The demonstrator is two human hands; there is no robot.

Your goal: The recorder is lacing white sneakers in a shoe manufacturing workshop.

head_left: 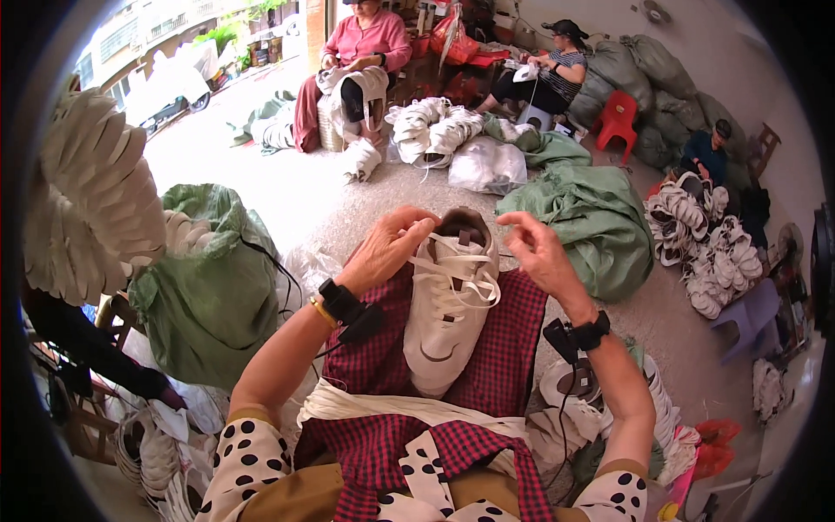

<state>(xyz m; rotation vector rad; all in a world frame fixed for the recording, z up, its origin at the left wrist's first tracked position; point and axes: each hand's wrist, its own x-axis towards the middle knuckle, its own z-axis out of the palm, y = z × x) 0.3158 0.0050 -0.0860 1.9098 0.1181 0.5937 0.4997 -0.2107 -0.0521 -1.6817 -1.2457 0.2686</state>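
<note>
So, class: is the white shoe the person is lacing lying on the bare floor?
No, the white shoe rests on the red checked cloth across the person's lap, with the left hand and right hand at its laces.

green sack (209, 287) at the person's left, open, bulging | green sack (600, 222) on the floor ahead right, slumped | grey-green sacks (657, 83) piled at the far wall | clear plastic bag (487, 165) mid-floor, full | no labels, signs or screens

Head cam, fisheye, looks down at lap (487, 348), close; room beyond.
</note>
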